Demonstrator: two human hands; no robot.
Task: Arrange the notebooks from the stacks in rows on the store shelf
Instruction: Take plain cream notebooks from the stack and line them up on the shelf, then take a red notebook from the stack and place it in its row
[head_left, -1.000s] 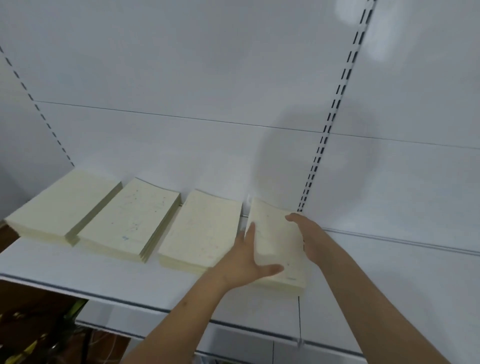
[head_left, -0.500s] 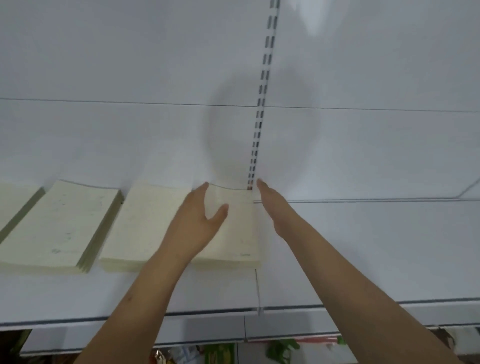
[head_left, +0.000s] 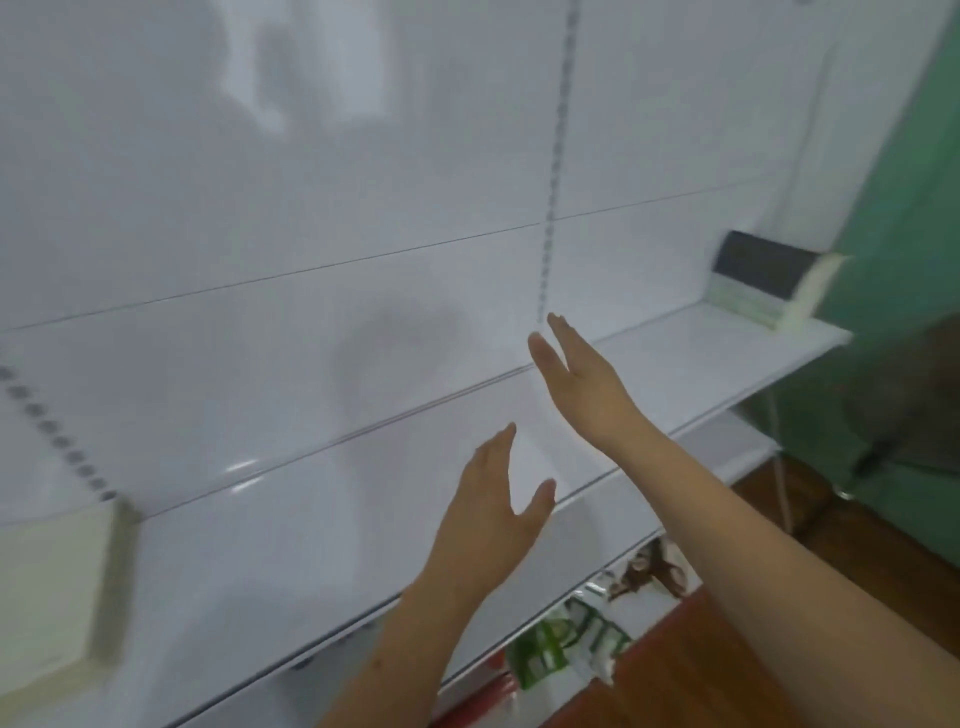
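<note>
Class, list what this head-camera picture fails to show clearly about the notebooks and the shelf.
- Cream notebook stack: cut by the left edge; count unreadable.
- Far stack with a dark cover: motion-blurred; its print is illegible.
- Packets under the shelf: mostly hidden by the shelf and forearms.
- Both hands, left and right, hold nothing.

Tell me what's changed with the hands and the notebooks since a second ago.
Both hands let go of the notebook pile they were squaring. The left hand and right hand now hover open over the bare shelf, farther right. The view swung right: one cream pile remains at the left edge, and a dark-covered stack appears far right.
</note>
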